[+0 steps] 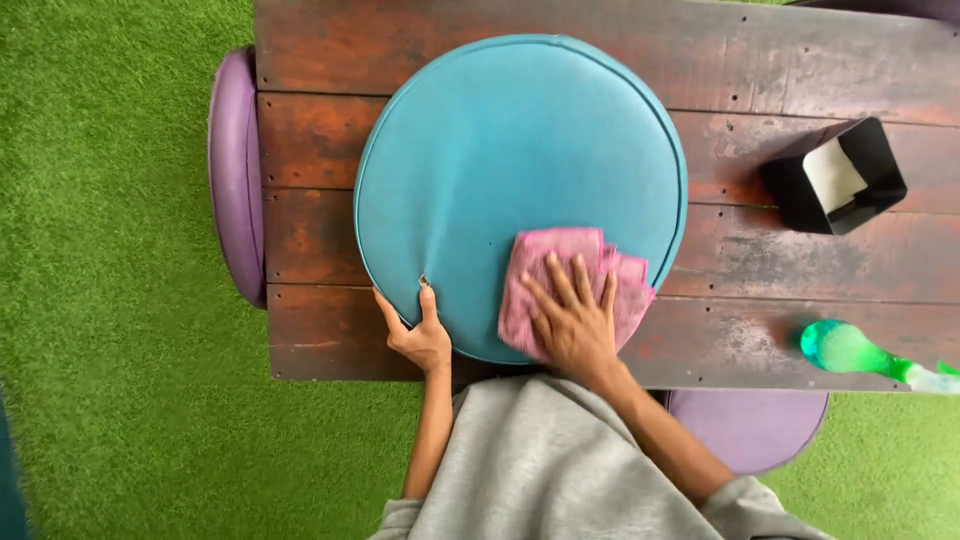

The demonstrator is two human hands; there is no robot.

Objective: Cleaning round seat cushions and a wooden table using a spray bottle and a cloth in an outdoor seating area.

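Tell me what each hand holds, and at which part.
Left hand grips the blue round cushion at its near edge. Right hand presses flat on the pink cloth.

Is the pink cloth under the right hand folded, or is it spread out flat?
Folded. The pink cloth shows stepped, layered edges on its right side, and it covers only a small patch of the round blue cushion beneath the right hand.

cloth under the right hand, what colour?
Pink cloth, under the right hand; head view.
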